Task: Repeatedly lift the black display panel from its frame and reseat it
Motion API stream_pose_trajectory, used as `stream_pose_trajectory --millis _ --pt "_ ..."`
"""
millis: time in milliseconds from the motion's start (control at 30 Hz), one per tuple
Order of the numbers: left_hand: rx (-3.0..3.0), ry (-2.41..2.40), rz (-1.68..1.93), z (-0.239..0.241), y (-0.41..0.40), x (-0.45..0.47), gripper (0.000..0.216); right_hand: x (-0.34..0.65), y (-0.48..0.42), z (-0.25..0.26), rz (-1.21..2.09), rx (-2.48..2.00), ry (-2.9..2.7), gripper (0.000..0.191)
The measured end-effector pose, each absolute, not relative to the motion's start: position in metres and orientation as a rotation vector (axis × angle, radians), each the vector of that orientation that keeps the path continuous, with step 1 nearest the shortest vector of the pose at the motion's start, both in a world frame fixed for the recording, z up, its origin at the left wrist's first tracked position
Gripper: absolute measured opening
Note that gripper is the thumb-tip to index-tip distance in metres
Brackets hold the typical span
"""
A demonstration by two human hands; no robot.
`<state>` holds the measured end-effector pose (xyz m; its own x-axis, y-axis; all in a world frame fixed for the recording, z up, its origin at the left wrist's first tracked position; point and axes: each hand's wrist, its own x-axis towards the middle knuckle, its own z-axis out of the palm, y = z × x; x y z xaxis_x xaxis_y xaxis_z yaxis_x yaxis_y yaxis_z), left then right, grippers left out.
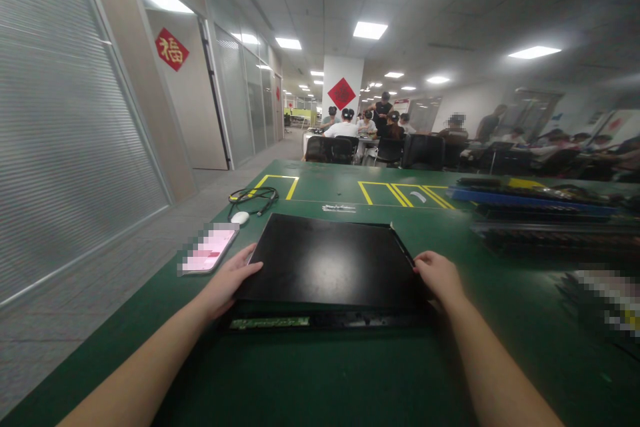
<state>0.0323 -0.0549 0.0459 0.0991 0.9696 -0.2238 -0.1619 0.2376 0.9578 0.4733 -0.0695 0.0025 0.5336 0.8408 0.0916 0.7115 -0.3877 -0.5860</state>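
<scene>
A flat black display panel (327, 260) lies in front of me, its near edge raised over a dark frame (365, 319). On that frame's near side, a narrow green circuit board (270, 323) shows at the left. My left hand (230, 279) grips the panel's left edge, thumb on top and the other fingers largely hidden. At the right edge, my right hand (440, 275) pinches the panel between curled fingers and thumb. Whether the fingers also touch the frame underneath, I cannot tell.
On the green table (320, 380), a phone (213, 250), a white mouse (240, 218) and a coiled black cable (255, 199) sit to the left. Blurred dark panels and a blue strip (530, 200) are stacked at right. People (345, 125) sit at tables beyond.
</scene>
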Motion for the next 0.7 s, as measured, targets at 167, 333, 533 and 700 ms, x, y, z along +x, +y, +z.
stream_pose_trajectory --millis 167,333,533,700 --pt "0.923 1.112 1.068 0.0432 -0.0525 0.0307 0.063 0.4723 -0.0698 0.0038 0.313 -2.210 -1.241 0.025" --pt "0.911 1.118 1.069 0.0428 -0.0520 0.0309 0.067 0.4740 -0.0689 0.0016 0.288 -2.211 -1.254 0.026" --pt "0.910 1.106 1.070 0.0442 -0.0519 0.0308 0.067 0.4742 -0.0694 0.0017 0.267 -2.203 -1.269 0.025" --pt "0.901 1.107 1.048 0.0440 -0.0505 0.0285 0.073 0.4736 -0.0692 0.0028 0.312 -2.197 -1.240 0.025"
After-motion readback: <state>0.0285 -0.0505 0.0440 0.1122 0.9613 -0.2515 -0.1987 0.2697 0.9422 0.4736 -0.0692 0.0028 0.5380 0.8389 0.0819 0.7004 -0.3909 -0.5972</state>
